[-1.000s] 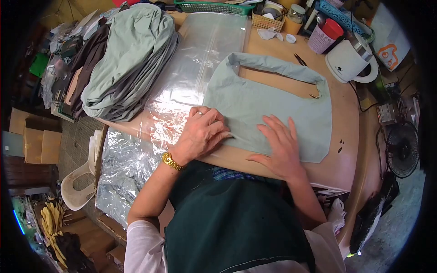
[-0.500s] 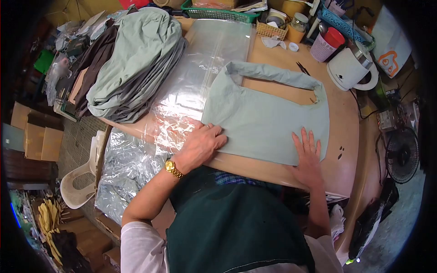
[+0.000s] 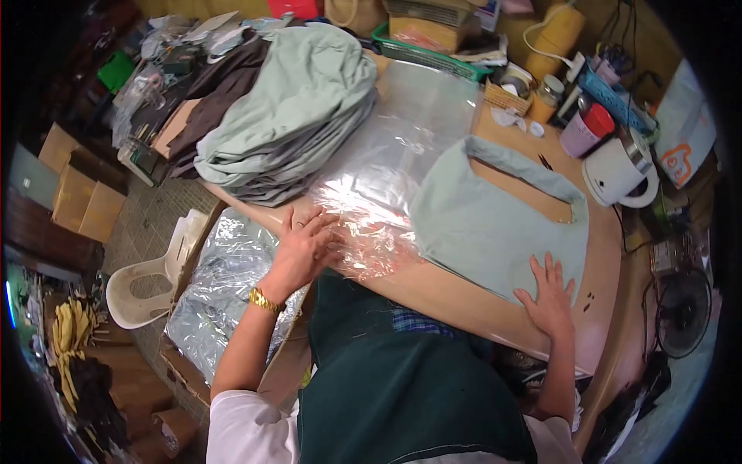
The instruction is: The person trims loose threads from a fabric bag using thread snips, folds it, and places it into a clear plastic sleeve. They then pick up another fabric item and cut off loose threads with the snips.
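A pale green fabric bag [image 3: 495, 224] with a wide strap lies flat on the table. My right hand [image 3: 550, 298] rests on its lower right corner with the fingers spread. Left of the bag lies a stack of clear plastic sleeves [image 3: 417, 108], shiny under the light. My left hand [image 3: 305, 246], a gold watch on its wrist, is at the near left end of the sleeves with its fingers apart. Whether its fingertips touch the plastic, I cannot tell.
A tall heap of similar green fabric [image 3: 301, 100] stands on the table [image 3: 533, 340] at left. Below it sits a box of plastic-wrapped items [image 3: 224, 294] beside a white plastic chair [image 3: 147, 286]. A white kettle [image 3: 614, 170], pink cup [image 3: 580, 139] and small scissors [image 3: 545, 162] are at right.
My left hand has left the fabric bag's lower left edge and moved left to the plastic sleeves. My right hand stays on the bag. The view has shifted.
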### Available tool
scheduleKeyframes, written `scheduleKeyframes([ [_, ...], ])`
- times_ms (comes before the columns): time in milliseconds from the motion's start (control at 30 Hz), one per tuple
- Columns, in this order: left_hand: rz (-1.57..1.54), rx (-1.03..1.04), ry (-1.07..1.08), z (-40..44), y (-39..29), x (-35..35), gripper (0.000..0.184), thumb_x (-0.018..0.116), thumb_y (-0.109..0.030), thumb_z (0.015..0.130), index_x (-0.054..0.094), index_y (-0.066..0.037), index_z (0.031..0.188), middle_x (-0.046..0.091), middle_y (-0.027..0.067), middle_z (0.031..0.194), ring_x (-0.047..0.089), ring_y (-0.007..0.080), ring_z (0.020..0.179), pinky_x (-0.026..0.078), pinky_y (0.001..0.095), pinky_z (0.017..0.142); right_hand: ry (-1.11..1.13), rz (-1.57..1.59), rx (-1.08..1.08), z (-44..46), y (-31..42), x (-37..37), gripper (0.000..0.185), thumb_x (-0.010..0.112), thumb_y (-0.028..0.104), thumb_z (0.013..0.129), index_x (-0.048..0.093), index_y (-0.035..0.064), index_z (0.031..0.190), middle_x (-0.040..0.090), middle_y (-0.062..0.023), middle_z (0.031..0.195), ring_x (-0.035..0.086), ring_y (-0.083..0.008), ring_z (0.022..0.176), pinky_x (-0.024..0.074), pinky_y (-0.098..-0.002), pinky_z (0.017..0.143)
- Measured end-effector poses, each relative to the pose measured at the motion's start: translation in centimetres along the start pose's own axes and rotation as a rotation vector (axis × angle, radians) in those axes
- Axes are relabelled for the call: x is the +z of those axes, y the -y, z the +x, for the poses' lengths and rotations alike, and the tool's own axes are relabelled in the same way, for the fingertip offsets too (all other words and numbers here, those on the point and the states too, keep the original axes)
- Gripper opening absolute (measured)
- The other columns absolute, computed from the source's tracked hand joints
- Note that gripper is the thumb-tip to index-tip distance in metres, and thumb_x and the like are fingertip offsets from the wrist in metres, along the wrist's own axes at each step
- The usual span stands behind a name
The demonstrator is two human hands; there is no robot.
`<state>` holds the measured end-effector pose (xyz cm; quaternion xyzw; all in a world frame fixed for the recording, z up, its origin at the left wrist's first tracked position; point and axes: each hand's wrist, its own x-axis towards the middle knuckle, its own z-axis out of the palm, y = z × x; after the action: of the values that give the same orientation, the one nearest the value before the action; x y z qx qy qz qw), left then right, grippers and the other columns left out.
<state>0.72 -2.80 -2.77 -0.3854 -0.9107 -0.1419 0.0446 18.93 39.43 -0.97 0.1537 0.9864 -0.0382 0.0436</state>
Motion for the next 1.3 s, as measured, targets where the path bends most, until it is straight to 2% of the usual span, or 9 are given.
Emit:
scheduleKeyframes([
  [133, -0.170, -0.088, -0.178, 0.7, 0.5, -1.1, 0.011, 0.073, -0.016, 0.079, 0.065, -0.009, 0.083, 0.065, 0.0024, 0.093, 0.058, 0.0242, 0.096, 0.037, 0.0437, 0.096, -0.086, 0.453, -0.344, 4.8, 6.2, -2.1, 0.066, 0.079, 0.030, 0.073, 0.052, 0.0086, 0.130, 0.047, -0.0179, 0.139, 0.045, -0.0392, 0.126, 0.0323, -0.0474, 0.109],
  [333, -0.002, 0.010, -0.673, 3.4, -5.2, -5.6, 0.013, 0.071, -0.010, 0.079, 0.064, -0.006, 0.089, 0.060, 0.0099, 0.086, 0.057, 0.0276, 0.088, 0.041, 0.0395, 0.084, -0.568, 0.518, -0.826, 10.3, 23.8, -2.6, 0.036, 0.078, 0.020, 0.071, 0.060, 0.0047, 0.099, 0.060, -0.0145, 0.111, 0.057, -0.0315, 0.106, 0.0415, -0.0406, 0.095],
  [433, -0.394, -0.159, -0.242, 2.3, -7.4, -4.2, 0.024, 0.071, -0.011, 0.079, 0.062, -0.001, 0.099, 0.063, 0.0154, 0.098, 0.057, 0.0366, 0.094, 0.043, 0.0467, 0.085, -0.673, 0.674, -0.834, 12.9, 25.7, -3.7, 0.013, 0.062, 0.013, 0.084, 0.058, 0.0040, 0.075, 0.060, -0.0100, 0.078, 0.058, -0.0315, 0.079, 0.0413, -0.0422, 0.079],
  [600, -0.198, -0.075, -0.647, 5.7, -4.5, 1.8, 0.047, 0.070, -0.019, 0.079, 0.056, 0.003, 0.118, 0.059, 0.0305, 0.108, 0.052, 0.0451, 0.112, 0.044, 0.0461, 0.093, -0.514, 0.644, -0.808, 13.1, 25.8, -5.9, 0.013, 0.061, 0.013, 0.087, 0.066, 0.0022, 0.084, 0.066, -0.0104, 0.085, 0.061, -0.0314, 0.082, 0.0448, -0.0403, 0.078],
  [667, -0.646, -0.157, -0.106, 6.0, -4.8, 2.7, 0.056, 0.071, -0.022, 0.078, 0.052, 0.004, 0.124, 0.058, 0.0315, 0.116, 0.051, 0.0448, 0.116, 0.042, 0.0452, 0.098, -0.407, 0.664, -0.788, 13.3, 25.8, -6.0, 0.014, 0.060, 0.014, 0.088, 0.067, 0.0021, 0.085, 0.066, -0.0109, 0.086, 0.061, -0.0318, 0.081, 0.0453, -0.0403, 0.076],
  [900, -0.920, 0.444, 0.433, 2.2, -6.5, -0.8, 0.065, 0.048, 0.000, 0.073, 0.045, 0.003, 0.138, 0.051, 0.0289, 0.132, 0.042, 0.0367, 0.133, 0.025, 0.0391, 0.116, -0.355, 0.806, -0.841, 11.1, 23.0, -7.2, 0.016, 0.065, 0.015, 0.086, 0.069, 0.0033, 0.095, 0.067, -0.0138, 0.098, 0.063, -0.0320, 0.092, 0.0466, -0.0402, 0.085],
  [967, -0.893, -0.019, 0.517, 3.8, -3.9, -0.2, 0.061, 0.047, 0.004, 0.070, 0.053, -0.001, 0.131, 0.047, 0.0242, 0.138, 0.044, 0.0372, 0.131, 0.029, 0.0411, 0.113, -0.391, 0.897, -0.766, 10.2, 20.7, -7.1, 0.023, 0.071, 0.017, 0.081, 0.068, 0.0037, 0.099, 0.065, -0.0154, 0.106, 0.061, -0.0330, 0.101, 0.0445, -0.0409, 0.091],
  [1067, -0.448, -0.042, -0.401, 6.2, -1.3, 4.5, 0.036, 0.055, 0.002, 0.077, 0.066, -0.004, 0.110, 0.055, 0.0198, 0.130, 0.054, 0.0369, 0.117, 0.044, 0.0434, 0.096, -0.511, 0.599, -0.490, 9.6, 14.7, -5.0, 0.030, 0.072, 0.017, 0.081, 0.066, 0.0037, 0.107, 0.060, -0.0156, 0.121, 0.055, -0.0338, 0.113, 0.0392, -0.0424, 0.100],
  [1300, -0.296, -0.085, -0.555, 11.0, 1.4, 5.0, 0.011, 0.072, -0.015, 0.076, 0.069, -0.006, 0.082, 0.061, 0.0117, 0.090, 0.059, 0.0331, 0.086, 0.049, 0.0422, 0.077, -0.310, 0.268, -0.051, 5.3, 4.0, 4.0, 0.048, 0.062, 0.023, 0.090, 0.049, 0.0064, 0.133, 0.041, -0.0175, 0.144, 0.035, -0.0352, 0.136, 0.0219, -0.0561, 0.112],
])
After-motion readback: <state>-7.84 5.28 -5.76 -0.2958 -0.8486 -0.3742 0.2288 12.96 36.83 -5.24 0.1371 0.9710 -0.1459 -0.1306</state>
